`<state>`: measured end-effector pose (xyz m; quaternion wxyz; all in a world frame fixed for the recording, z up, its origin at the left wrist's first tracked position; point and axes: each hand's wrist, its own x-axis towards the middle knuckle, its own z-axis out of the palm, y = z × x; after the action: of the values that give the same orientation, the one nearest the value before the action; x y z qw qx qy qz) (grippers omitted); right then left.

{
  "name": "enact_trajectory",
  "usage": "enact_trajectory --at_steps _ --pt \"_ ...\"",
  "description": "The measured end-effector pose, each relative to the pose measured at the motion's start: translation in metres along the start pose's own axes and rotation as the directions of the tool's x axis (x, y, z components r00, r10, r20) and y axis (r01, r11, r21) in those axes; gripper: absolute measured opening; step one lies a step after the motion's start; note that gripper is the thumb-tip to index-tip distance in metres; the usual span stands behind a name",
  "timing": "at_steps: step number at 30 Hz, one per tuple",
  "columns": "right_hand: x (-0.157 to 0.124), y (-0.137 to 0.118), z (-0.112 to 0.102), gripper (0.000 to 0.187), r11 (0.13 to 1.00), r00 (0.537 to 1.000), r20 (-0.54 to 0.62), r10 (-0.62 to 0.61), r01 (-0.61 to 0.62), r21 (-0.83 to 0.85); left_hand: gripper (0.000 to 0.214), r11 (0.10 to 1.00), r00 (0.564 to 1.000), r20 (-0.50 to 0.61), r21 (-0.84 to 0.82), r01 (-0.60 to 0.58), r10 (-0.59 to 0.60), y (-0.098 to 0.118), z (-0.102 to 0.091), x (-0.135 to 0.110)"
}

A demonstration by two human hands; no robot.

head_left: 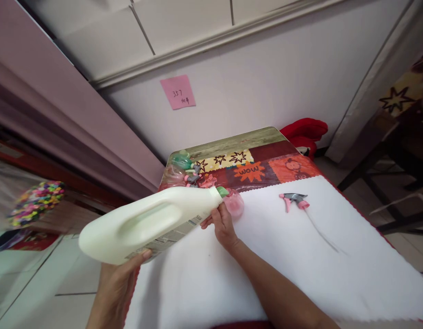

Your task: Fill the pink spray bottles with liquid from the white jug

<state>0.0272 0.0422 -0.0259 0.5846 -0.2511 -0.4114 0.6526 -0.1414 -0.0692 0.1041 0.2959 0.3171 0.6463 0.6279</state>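
A large pale-green jug [152, 219] is tipped with its neck to the right. My left hand [125, 274] is closed around its lower side near the base. My right hand [225, 226] grips the jug just below its neck, fingers bent under it. The jug's green spout [222, 192] points at a round pink clear bottle [235, 204] standing on the white cloth, at its neck. Whether liquid flows cannot be seen. To the right, a pink and grey spray trigger head [295, 200] lies on the cloth with its thin tube stretched out.
At the table's far left corner lie a green clear bottle [182, 160] and a pink clear bottle [173, 174] with spray heads. A white cloth [283, 256] covers the near table. Behind stands a wall with a pink note [179, 92]; a red item [302, 135] sits beyond the table.
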Motion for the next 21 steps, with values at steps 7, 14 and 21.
enact_trajectory --at_steps 7,14,21 --pt "-0.0001 0.0001 0.0004 0.048 1.000 1.000 -0.001 -0.002 0.002 0.011 0.080 1.000 1.000 -0.005 0.005 -0.024 0.024 0.0000 0.0008 0.0022" --pt "-0.0003 0.0006 0.0002 0.048 1.000 1.000 -0.004 0.005 -0.005 0.007 0.076 1.000 0.999 -0.033 0.014 -0.009 0.009 0.0000 0.0013 0.0007" --pt "-0.0004 0.0010 -0.0001 0.047 1.000 1.000 -0.010 0.007 -0.007 0.007 0.075 1.000 1.000 -0.013 0.009 -0.008 0.008 0.0064 0.0068 -0.0043"
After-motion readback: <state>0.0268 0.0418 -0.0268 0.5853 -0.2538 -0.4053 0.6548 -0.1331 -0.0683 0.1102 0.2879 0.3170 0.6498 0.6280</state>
